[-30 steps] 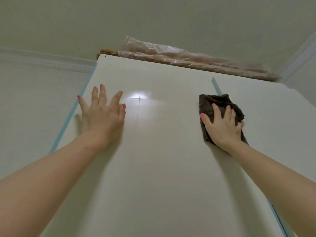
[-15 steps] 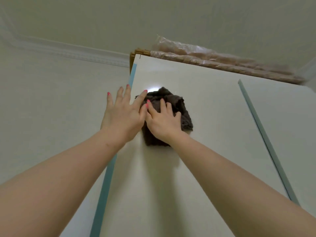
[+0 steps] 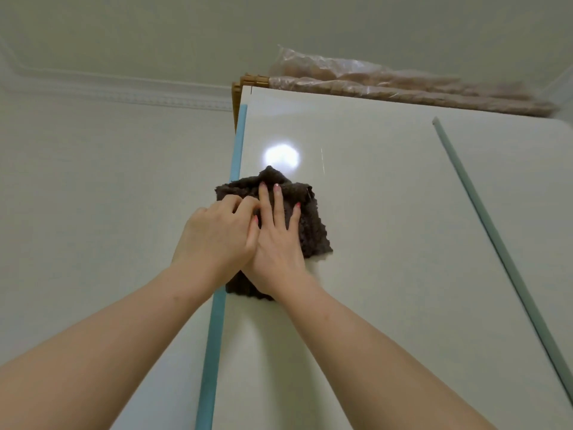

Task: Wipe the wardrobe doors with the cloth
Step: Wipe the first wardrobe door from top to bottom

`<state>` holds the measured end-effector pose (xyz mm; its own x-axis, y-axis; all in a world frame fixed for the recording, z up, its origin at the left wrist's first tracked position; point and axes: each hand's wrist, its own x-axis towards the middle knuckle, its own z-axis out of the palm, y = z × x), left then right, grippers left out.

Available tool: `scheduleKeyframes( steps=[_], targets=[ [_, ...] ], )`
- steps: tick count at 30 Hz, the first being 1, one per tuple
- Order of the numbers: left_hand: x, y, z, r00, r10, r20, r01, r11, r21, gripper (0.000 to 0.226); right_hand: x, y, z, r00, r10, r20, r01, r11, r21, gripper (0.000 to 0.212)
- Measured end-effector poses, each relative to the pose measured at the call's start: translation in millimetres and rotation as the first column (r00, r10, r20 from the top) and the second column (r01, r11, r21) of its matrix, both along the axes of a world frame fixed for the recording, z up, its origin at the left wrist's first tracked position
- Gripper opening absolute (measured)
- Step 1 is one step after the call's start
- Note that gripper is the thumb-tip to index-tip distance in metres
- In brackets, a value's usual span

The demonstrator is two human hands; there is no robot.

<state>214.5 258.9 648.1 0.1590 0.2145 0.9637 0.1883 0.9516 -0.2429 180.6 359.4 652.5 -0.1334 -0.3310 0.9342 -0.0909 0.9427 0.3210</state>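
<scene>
Head view: both hands on a dark brown cloth (image 3: pixel 310 225) held against a glossy wardrobe door (image 3: pixel 387 243).
Right hand (image 3: pixel 279 240) lies flat, fingers (image 3: pixel 277 206) straight and pressing the cloth; left hand (image 3: pixel 217 234) overlaps it, fingers (image 3: pixel 235 201) curled and pinching the cloth's upper left part. A blue edge strip (image 3: pixel 217 321) runs just left of the fingers; plastic-wrapped rolls (image 3: pixel 403 88) lie well above them on the wardrobe top.

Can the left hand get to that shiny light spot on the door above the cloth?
Probably yes. The left hand sits on the dark cloth just below the light spot, and only bare wardrobe door lies between them, with nothing in the way.
</scene>
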Motion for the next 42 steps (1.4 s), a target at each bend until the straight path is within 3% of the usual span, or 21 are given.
scheduleKeyframes(
  steps=[6,9,13,15,17,21,24,28,31,35,38,42],
  targets=[
    [-13.7,51.0,-12.1,0.999,0.029,-0.015,-0.027,0.995,0.1,0.045,-6.2,41.0,-5.2,0.999,-0.045,-0.023,0.047,0.992,0.118,0.075],
    [-17.2,93.9,-4.2,0.994,0.096,-0.055,-0.093,0.994,0.053,0.052,-5.1,83.8,-0.8,0.999,-0.028,-0.034,0.031,0.995,0.094,0.072],
    [-16.5,170.0,4.9,0.996,0.013,0.091,-0.017,0.999,0.044,0.078,-1.8,157.3,6.0,0.997,-0.074,-0.025,0.075,0.997,0.034,0.072],
    [-23.8,209.4,8.5,0.995,-0.031,0.094,0.027,0.999,0.04,0.084,-1.1,195.6,8.3,0.994,-0.108,-0.031,0.108,0.994,0.01,0.073],
    [-26.9,247.0,12.5,0.995,-0.023,0.094,0.021,1.0,0.015,0.082,-2.6,231.9,9.6,0.991,-0.127,-0.031,0.126,0.992,-0.028,0.075],
    [-29.2,308.2,13.3,0.991,-0.004,0.136,0.006,1.0,-0.012,0.055,-6.9,285.8,8.8,0.982,-0.189,-0.029,0.185,0.978,-0.094,0.082],
    [-30.4,326.2,11.1,0.99,-0.009,0.138,0.01,1.0,-0.008,0.053,-8.4,301.4,5.6,0.978,-0.205,-0.027,0.201,0.972,-0.12,0.084],
    [-28.0,323.0,6.2,0.993,-0.01,0.118,0.017,0.998,-0.059,0.062,-7.3,305.0,-1.6,0.982,-0.187,-0.008,0.183,0.968,-0.17,0.087],
    [-21.3,299.6,-2.8,0.994,0.024,0.106,-0.009,0.99,-0.139,0.051,-9.4,296.5,-18.2,0.992,-0.129,0.013,0.126,0.936,-0.327,0.079],
    [-11.6,221.8,-10.8,0.984,0.045,0.175,-0.051,0.998,0.027,0.053,-9.1,277.5,-48.6,0.997,0.043,-0.063,-0.071,0.831,-0.552,0.06],
    [-2.2,156.3,-14.7,0.961,0.096,0.26,-0.133,0.983,0.129,0.055,-6.4,262.8,-68.1,0.999,0.039,-0.038,-0.054,0.812,-0.581,0.059],
    [14.7,93.9,-20.1,0.937,0.22,0.271,-0.264,0.954,0.139,0.056,-1.4,215.3,-87.2,0.999,0.028,0.017,-0.014,0.834,-0.551,0.059]
  ],
)
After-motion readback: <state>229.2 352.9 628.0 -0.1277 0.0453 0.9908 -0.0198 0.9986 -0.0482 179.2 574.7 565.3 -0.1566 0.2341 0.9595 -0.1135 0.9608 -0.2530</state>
